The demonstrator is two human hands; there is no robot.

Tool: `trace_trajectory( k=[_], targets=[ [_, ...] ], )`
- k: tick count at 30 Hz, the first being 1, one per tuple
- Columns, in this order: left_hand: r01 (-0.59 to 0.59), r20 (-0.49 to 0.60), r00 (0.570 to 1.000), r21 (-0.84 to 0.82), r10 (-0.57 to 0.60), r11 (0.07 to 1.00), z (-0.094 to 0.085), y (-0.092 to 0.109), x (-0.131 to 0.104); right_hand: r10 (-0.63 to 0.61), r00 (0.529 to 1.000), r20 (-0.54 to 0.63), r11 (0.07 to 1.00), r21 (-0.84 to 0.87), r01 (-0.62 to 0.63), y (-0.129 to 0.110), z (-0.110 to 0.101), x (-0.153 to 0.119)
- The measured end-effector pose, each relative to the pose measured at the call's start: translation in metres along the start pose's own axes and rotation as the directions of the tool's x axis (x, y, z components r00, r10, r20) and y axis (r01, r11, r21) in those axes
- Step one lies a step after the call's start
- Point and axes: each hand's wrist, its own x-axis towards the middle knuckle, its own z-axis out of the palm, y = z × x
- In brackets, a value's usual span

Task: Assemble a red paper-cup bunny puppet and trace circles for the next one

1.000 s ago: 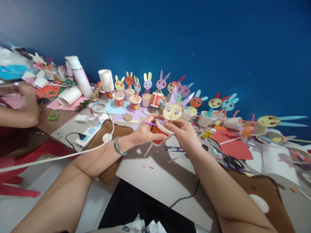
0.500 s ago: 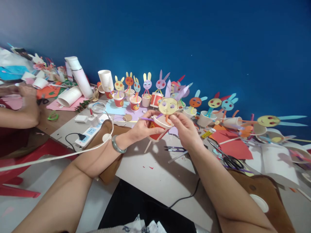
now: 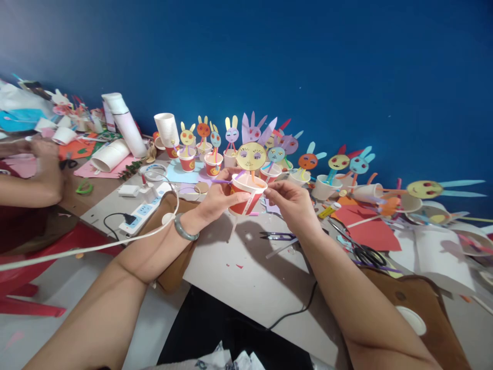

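Note:
My left hand [image 3: 222, 199] is wrapped round a red-and-white paper cup [image 3: 246, 206], thumb across its front. Out of the cup rises a paper rabbit head [image 3: 251, 156], cream with purple ears and a drawn face, on an orange strip. A purple strip pokes out at the cup's left side, and a thin stick [image 3: 232, 229] sticks out below it. My right hand [image 3: 291, 202] pinches the cup's right rim between thumb and fingers. The cup is held above the table, tilted slightly.
Finished rabbit cups, such as an orange-headed one [image 3: 308, 162], line the blue wall. Thread snips [image 3: 278, 236] and black-handled scissors [image 3: 368, 256] lie to the right. A power strip [image 3: 146, 206] with a white cable is left. Another person's arm [image 3: 36, 180] rests at far left.
The cup and rabbit head have shifted a little left and turned more upright. My right fingers have moved from the orange strip to the cup's right rim.

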Motion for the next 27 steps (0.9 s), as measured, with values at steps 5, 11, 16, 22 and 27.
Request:
trace_trajectory(
  k=[5,11,16,22,27],
  targets=[
    [0.017,-0.032,0.999,-0.067,-0.019,0.998,0.003,-0.001,0.001,0.027,0.997,0.067,0.984,0.174,-0.038,0.003,0.001,0.002],
    [-0.005,-0.054,0.999,-0.019,0.004,1.0,0.006,0.002,0.0,0.157,0.986,0.06,0.909,0.381,-0.168,0.002,0.008,0.001],
    [0.107,0.016,0.994,-0.036,-0.106,0.994,0.011,0.008,-0.003,0.233,0.972,0.031,0.823,0.527,-0.214,0.0,0.011,0.002],
    [0.169,0.041,0.985,-0.027,-0.168,0.985,0.017,0.017,-0.004,0.217,0.976,-0.035,0.829,0.535,-0.165,0.003,0.013,0.001],
    [0.198,0.091,0.977,-0.073,-0.191,0.977,0.017,0.019,-0.003,0.152,0.986,-0.068,0.891,0.441,-0.107,0.01,0.014,0.0]
  ],
)
